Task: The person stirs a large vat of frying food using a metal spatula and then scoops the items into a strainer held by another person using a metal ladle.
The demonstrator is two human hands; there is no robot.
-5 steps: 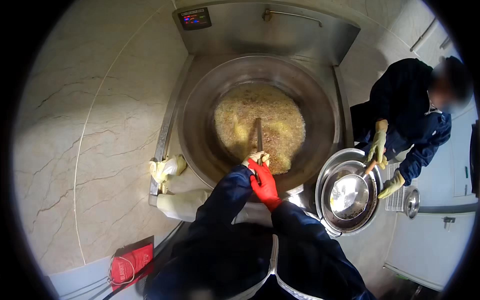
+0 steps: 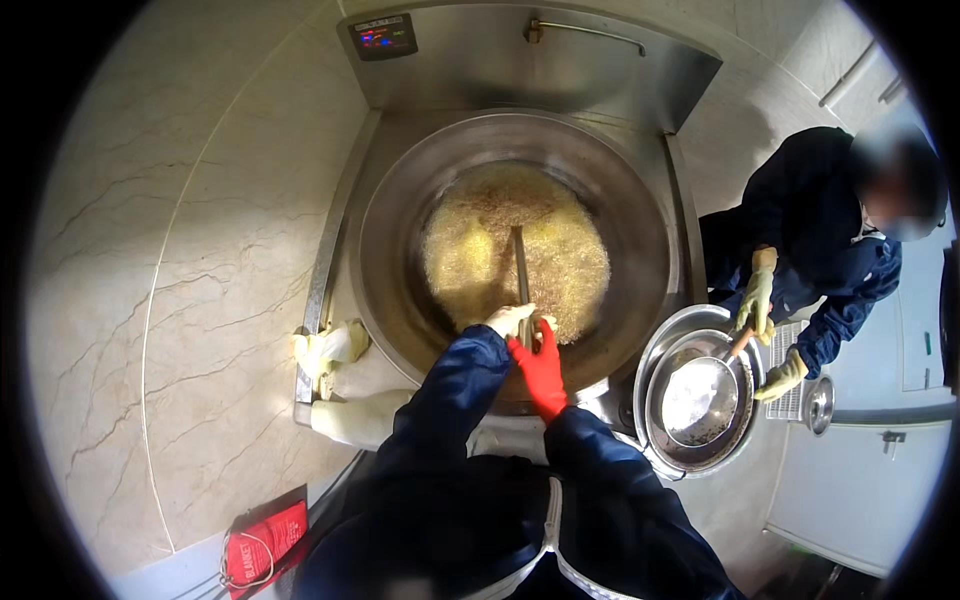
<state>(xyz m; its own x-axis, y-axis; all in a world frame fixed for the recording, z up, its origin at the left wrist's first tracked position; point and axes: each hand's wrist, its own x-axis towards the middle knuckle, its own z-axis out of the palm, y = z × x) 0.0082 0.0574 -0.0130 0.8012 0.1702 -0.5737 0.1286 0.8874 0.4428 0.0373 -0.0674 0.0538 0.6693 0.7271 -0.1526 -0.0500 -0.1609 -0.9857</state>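
A large round metal wok in front of me holds bubbling yellowish liquid with brownish bits floating in it. Out of the liquid rises a long-handled tool; its working end is under the froth, so its kind cannot be told. My left hand, in a pale glove, is closed round the handle over the wok's near side. Just below it my right hand, in a red glove, grips the lower end of the same handle between thumb and fingers.
At the right, a co-worker's gloved hand holds a wooden-handled round strainer over nested metal bowls. A pale crumpled cloth lies at the stove's left edge. Behind the wok stand a steel splashback and a tap.
The brownish bits have shifted toward the far side of the liquid. My right hand has moved slightly right on the handle, its fingers a little more spread. The co-worker's strainer stays about where it was.
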